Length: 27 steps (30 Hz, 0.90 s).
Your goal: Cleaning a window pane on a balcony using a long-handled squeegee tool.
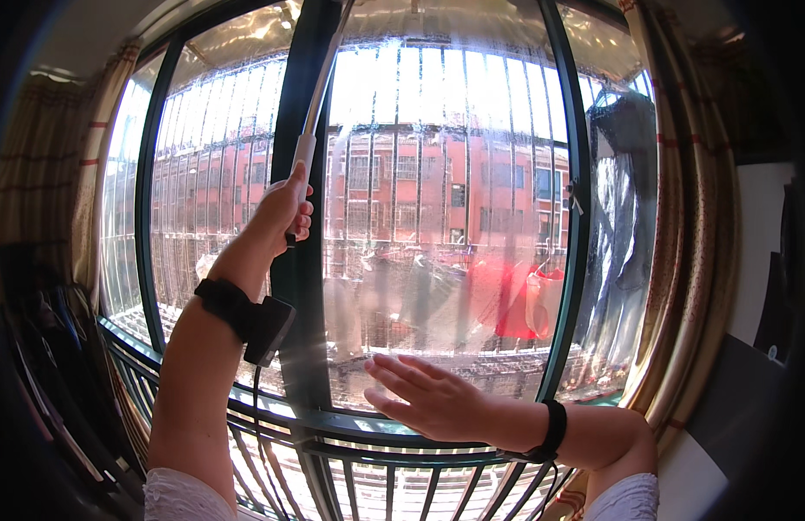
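My left hand (290,207) is raised and closed around the white handle of a metal pole (317,91). The pole runs up past the top of the picture, so its far end is hidden. It lies in front of the dark green window frame's upright (298,280). Lower down at the right, my right hand (428,397) is held flat with its fingers out and nothing in it, in front of the lower part of the wet-looking, streaked window pane (435,306). Each forearm wears a black strap, with a black device and cable on the left one.
Patterned curtains hang at the left (93,182) and right (682,228) of the window. Dark green railing bars (389,482) cross below. Outside are a metal grille, hanging clothes including a red item (516,299), and a reddish building. Dark items (57,338) hang at the lower left.
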### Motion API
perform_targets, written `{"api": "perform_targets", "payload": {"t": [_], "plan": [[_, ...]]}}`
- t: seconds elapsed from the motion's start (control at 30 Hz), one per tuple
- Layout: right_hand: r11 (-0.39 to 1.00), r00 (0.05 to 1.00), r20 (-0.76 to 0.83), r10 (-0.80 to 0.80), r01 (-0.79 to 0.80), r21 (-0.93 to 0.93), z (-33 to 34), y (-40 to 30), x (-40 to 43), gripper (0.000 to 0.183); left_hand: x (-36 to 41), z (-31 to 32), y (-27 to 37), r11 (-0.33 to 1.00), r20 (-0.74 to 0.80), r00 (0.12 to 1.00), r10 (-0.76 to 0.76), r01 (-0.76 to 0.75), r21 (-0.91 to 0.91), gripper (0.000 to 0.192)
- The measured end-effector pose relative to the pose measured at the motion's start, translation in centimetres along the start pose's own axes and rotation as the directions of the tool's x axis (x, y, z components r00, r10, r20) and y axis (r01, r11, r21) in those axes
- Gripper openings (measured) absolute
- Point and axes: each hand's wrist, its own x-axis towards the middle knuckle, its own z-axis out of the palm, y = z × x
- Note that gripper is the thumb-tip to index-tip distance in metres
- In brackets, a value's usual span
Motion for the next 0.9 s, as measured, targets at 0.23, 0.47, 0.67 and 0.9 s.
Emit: {"api": "perform_targets", "payload": {"t": [0.23,0.47,0.67,0.9], "plan": [[0.999,0.999,0.014,0.039,-0.038,-0.029,2.0,-1.4,2.5,0.036,-6.4,-6.4,-11.0,1.0,0.135,0.99,-0.032,0.031,0.004,0.042],[0.993,0.994,-0.038,0.106,-0.103,0.062,6.9,-3.0,5.0,0.05,-26.9,-12.3,-28.6,0.962,0.077,0.959,-0.271,0.271,0.012,0.033],[0.999,1.0,0.013,-0.027,0.027,-0.024,14.8,-8.0,5.4,0.058,-50.4,-18.5,-38.7,0.817,-0.08,0.913,-0.399,0.394,0.422,0.04],[0.968,0.906,0.373,-0.2,0.124,0.219,24.8,-17.6,2.4,0.044,-62.0,-21.0,-38.5,0.651,-0.233,0.881,-0.413,0.464,0.601,0.045]]}}
